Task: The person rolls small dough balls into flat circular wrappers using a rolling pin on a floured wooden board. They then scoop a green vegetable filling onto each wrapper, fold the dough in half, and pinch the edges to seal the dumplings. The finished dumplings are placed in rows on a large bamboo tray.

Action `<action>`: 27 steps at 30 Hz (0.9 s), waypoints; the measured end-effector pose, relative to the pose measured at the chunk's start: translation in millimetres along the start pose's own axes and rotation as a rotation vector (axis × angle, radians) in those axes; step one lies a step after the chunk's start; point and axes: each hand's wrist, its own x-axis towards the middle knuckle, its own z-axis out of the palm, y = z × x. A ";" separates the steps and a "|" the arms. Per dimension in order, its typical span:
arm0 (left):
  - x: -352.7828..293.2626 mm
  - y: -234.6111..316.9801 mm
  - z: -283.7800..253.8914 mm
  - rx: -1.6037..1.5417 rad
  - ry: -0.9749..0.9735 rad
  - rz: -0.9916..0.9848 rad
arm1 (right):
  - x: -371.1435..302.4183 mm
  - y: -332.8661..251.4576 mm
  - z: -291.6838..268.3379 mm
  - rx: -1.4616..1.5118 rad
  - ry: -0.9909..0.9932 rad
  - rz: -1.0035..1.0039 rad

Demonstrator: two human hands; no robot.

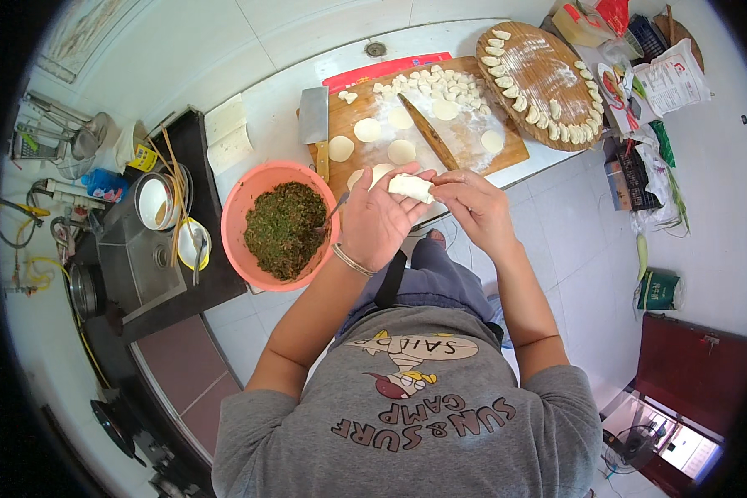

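A folded white dumpling (408,188) lies across the fingers of my left hand (375,220), palm up. My right hand (478,207) pinches the dumpling's right end between thumb and fingertips. Left of my hands, a pink bowl (231,236) holds dark green chopped filling (280,231), with a utensil's handle leaning out. Beyond my hands is a floured wooden board (506,149). On it lie several round wrappers (402,152), a rolling pin (427,131) and many small dough pieces (440,83). A cleaver (314,120) lies along the board's left edge.
A round wooden tray (544,70) with dumplings along its rim overlaps the board at the far right. To the left, a dark sink counter (216,207) carries stacked bowls (155,202), long chopsticks (177,183) and a small bowl (192,241). Bags and baskets crowd the far right.
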 end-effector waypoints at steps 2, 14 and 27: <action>1.2 -2.6 1.7 0.031 0.021 -0.004 | -2.0 2.5 0.1 0.005 0.001 0.004; 1.3 -4.1 7.3 0.168 0.024 -0.037 | 1.7 -14.1 -12.1 -0.054 0.027 0.134; -0.8 -13.2 17.0 0.202 0.015 -0.118 | -3.7 -0.6 -21.2 -0.097 -0.093 -0.003</action>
